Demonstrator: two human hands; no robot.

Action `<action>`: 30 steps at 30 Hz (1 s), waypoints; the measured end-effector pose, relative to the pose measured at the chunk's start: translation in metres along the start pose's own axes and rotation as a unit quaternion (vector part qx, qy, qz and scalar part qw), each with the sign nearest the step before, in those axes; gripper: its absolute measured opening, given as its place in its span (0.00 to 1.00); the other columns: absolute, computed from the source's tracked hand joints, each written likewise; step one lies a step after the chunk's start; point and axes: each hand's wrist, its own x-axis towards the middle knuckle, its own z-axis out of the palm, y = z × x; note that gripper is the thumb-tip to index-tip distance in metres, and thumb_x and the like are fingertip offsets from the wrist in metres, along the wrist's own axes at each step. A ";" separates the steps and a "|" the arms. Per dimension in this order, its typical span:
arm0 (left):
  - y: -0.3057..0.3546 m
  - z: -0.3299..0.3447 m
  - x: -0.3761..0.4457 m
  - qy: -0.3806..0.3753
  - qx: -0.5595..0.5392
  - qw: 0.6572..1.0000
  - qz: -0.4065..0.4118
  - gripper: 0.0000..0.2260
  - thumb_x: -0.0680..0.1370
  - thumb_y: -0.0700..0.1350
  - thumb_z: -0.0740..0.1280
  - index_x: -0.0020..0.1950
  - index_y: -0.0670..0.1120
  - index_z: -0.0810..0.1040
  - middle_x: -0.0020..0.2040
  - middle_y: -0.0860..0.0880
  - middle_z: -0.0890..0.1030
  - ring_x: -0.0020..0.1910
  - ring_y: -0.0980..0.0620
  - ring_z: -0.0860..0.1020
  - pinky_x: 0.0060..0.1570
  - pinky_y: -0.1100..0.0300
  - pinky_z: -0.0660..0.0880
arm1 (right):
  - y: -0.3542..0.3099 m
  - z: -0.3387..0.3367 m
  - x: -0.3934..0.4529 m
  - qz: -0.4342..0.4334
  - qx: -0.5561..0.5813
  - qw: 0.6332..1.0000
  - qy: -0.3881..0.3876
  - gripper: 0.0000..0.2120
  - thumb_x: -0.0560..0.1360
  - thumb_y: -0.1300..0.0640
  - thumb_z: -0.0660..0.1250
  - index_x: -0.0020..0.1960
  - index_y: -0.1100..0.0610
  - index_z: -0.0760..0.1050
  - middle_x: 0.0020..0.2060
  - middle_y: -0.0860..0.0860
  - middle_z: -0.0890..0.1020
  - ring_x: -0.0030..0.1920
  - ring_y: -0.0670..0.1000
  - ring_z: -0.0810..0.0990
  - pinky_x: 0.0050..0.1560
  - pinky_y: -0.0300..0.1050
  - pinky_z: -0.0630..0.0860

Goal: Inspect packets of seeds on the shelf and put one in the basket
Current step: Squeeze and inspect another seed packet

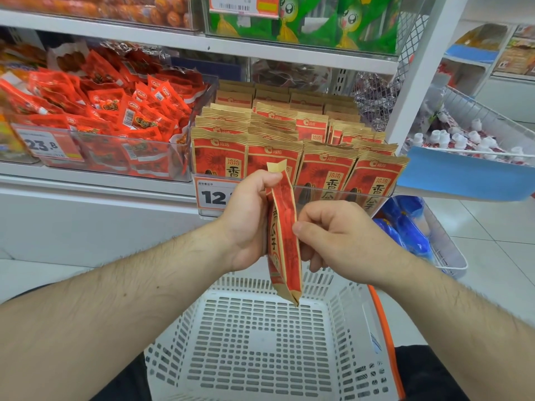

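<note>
Seed packet (283, 235), held edge-on directly above the basket (269, 342): left hand (249, 224) grips its upper edge, right hand (330, 235) pinches its side; seemingly light, crinkly and pliable, best held by flat sealed margins.

1. In front of you is a white shelf (95, 180), and on its board stand clear plastic bins.
2. The bin (341, 192) in the middle holds rows of red and tan seed packets (324, 169), standing upright one behind another.
3. The bin to the left (121, 151) is full of small red snack packets (121, 111), lying in a loose heap.
4. The shelf above (260, 52) carries a bin with green packets (312, 21).
5. Behind the seed packets is another bin (289, 73); its dark content is perhaps dried snacks, the view is not clear.
6. On the pale tiled floor (492, 227) stands a white plastic basket (260, 342), below the shelf.
</note>
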 end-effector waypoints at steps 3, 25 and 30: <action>0.001 0.001 0.000 0.009 -0.016 1.000 0.001 0.21 0.79 0.57 0.55 0.29 0.48 0.69 0.26 0.50 0.68 0.24 0.52 0.69 0.33 0.56 0.66 | -0.003 -0.005 -0.003 0.008 -0.036 0.997 -0.061 0.14 0.76 0.55 0.68 0.34 0.60 0.76 0.27 0.51 0.82 0.30 0.50 0.83 0.35 0.48 0.81; -0.001 -0.006 0.004 0.047 -0.072 0.996 0.005 0.17 0.76 0.57 0.57 0.39 0.45 0.74 0.33 0.48 0.72 0.31 0.51 0.70 0.42 0.54 0.67 | 0.011 -0.013 -0.003 0.010 0.048 0.969 -0.242 0.07 0.77 0.62 0.70 0.42 0.65 0.80 0.34 0.57 0.84 0.35 0.52 0.84 0.37 0.45 0.79; 0.001 -0.011 0.005 -0.020 -0.143 0.989 0.003 0.28 0.68 0.58 0.59 0.59 0.39 0.75 0.44 0.40 0.77 0.40 0.42 0.77 0.46 0.51 0.75 | 0.018 -0.015 0.004 0.103 0.068 0.978 -0.168 0.25 0.67 0.37 0.70 0.44 0.59 0.74 0.39 0.54 0.81 0.33 0.50 0.77 0.35 0.47 0.72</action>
